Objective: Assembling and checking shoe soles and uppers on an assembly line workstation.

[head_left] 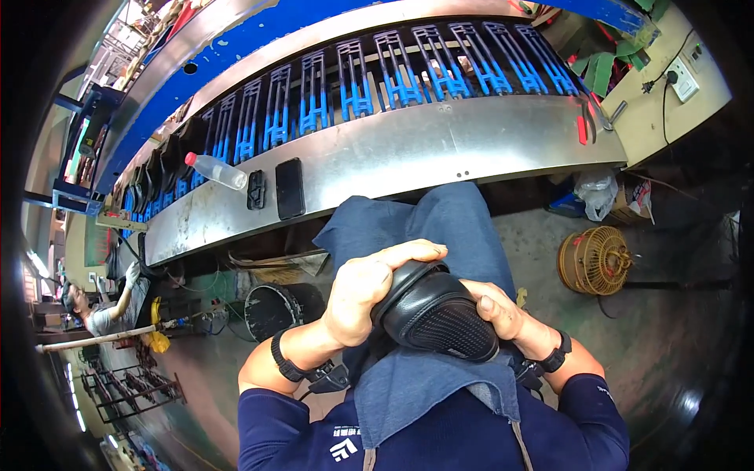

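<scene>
A black, leather-like padded piece (pixel 420 294) with a rounded, ridged end and a perforated panel lies over my lap; its exact kind is not clear. My left hand (pixel 363 292) is closed on its rounded end, thumb stretched across the top. On the opposite side my right hand (pixel 499 310) grips its edge, thumb bent near the perforated panel. The underside, and most fingers beneath it, are hidden. Below the piece, a blue-grey apron (pixel 428 396) covers my front.
Ahead runs a metal bench (pixel 377 161) with a row of blue-and-black fork-shaped parts (pixel 357 86). On it lie a bottle (pixel 220 171), a phone (pixel 290 188) and red-handled pliers (pixel 586 124). A bucket (pixel 275 308) and wicker basket (pixel 597 261) stand on the floor. Another person (pixel 110 314) is at left.
</scene>
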The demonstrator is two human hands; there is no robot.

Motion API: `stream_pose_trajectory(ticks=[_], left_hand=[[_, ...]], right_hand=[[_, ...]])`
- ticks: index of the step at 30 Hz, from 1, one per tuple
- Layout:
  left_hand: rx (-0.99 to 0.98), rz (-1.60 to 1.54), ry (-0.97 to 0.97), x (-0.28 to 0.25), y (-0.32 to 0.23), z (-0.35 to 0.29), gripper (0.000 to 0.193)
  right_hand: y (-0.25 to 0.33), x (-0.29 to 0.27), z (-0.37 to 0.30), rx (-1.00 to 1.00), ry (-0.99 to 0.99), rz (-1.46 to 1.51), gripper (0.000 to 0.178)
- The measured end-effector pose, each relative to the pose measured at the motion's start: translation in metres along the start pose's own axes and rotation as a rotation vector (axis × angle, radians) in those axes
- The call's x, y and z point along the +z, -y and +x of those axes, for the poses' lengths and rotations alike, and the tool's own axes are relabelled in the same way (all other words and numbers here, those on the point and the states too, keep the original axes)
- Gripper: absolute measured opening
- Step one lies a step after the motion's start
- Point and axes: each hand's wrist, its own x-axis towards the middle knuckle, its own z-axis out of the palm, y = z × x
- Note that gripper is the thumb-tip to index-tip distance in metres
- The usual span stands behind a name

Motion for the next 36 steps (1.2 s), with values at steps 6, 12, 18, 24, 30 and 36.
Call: stream_pose_trajectory(ticks=[6,12,18,24,30,36], left_hand=[[-0.010,0.059,0.031,-0.003,-0.003,0.000,0.072],[0.003,-0.022,0.013,0.002,0.004,-0.005,0.061],[-0.040,0.027,0.080,0.006,-0.001,-0.011,0.066],[-0.053,0.292,0.094,0.012,-0.011,-0.032,0.071],[0.116,0.650,0.170,0.009,-0.017,-0.022,0.085],[0.339,0.658,-0.046,0.021,0.021,-0.022,0.077]], right_hand=[[-0.013,-0.002,-0.001,-0.019,-0.011,-0.014,0.065],[-0.005,-0.002,-0.001,-0.007,-0.014,0.005,0.064],[-0.001,-0.002,-0.005,0.068,-0.011,0.044,0.069],[-0.001,-0.005,-0.009,0.119,0.046,0.033,0.078],[-0.022,-0.007,-0.013,0.140,-0.059,0.153,0.079],[-0.029,-0.010,-0.014,0.147,-0.095,0.192,0.080]])
